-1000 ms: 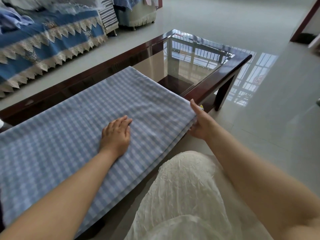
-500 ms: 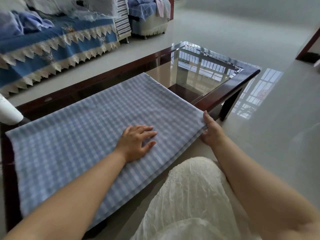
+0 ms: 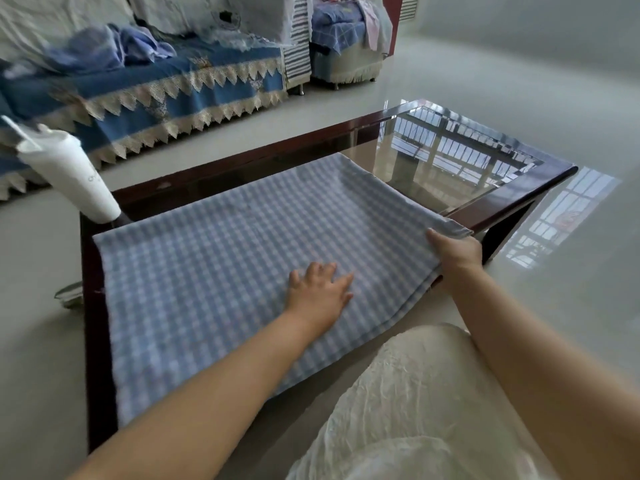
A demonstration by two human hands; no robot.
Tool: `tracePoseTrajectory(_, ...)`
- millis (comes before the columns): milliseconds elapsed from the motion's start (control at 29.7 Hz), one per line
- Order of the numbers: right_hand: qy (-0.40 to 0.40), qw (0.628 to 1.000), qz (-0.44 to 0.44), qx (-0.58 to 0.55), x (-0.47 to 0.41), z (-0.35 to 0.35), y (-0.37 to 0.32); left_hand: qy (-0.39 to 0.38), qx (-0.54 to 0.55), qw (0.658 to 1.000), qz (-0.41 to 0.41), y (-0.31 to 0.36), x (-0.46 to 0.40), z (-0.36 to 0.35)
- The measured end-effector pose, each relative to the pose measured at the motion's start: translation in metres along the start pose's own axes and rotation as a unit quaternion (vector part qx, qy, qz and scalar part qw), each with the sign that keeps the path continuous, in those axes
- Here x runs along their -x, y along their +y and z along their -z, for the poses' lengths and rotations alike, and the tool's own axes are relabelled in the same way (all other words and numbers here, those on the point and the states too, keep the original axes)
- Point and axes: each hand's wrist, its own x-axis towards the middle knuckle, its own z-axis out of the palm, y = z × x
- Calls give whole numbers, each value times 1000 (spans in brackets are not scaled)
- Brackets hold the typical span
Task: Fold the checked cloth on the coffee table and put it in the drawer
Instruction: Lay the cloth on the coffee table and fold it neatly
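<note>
The blue and white checked cloth point(image 3: 221, 258) lies folded in layers across the left part of the glass-topped coffee table point(image 3: 519, 202), its near edge hanging over the table's front. My left hand point(image 3: 320, 292) rests flat on the cloth near its middle, fingers spread. My right hand point(image 3: 455, 252) grips the cloth's near right corner at the table's front edge, thumb on top, and that corner is lifted a little off the glass. No drawer shows in this view.
A white tumbler with a straw point(image 3: 71, 174) stands at the table's far left corner. A sofa with a blue lace-trimmed cover point(image 3: 156, 84) runs along the back. Pale tiled floor point(image 3: 519, 81) surrounds the table. My white-skirted lap point(image 3: 415, 410) is below.
My left hand has slid right across the cloth toward my right hand. The right hand has raised the corner it grips. My view has tilted up and left, bringing the tumbler in.
</note>
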Motion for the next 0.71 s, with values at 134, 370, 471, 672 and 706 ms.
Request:
tracePoseTrajectory(134, -24, 991, 104, 77, 34, -23, -21, -23, 72, 986, 148, -36, 40, 5)
tracePoseTrajectory(370, -163, 797, 502, 294, 195, -107, -32, 0, 378, 915, 142, -114, 109, 5)
tracePoseTrajectory(471, -223, 690, 609, 323, 247, -133, -4, 66, 600, 779, 170, -135, 128, 9)
tracePoseTrajectory(672, -297, 655, 611, 331, 272, -150, 37, 109, 829, 481, 263, -159, 142, 7)
tracePoseTrajectory(706, -284, 675, 600, 323, 270, -146, 35, 115, 860, 440, 233, -159, 141, 10)
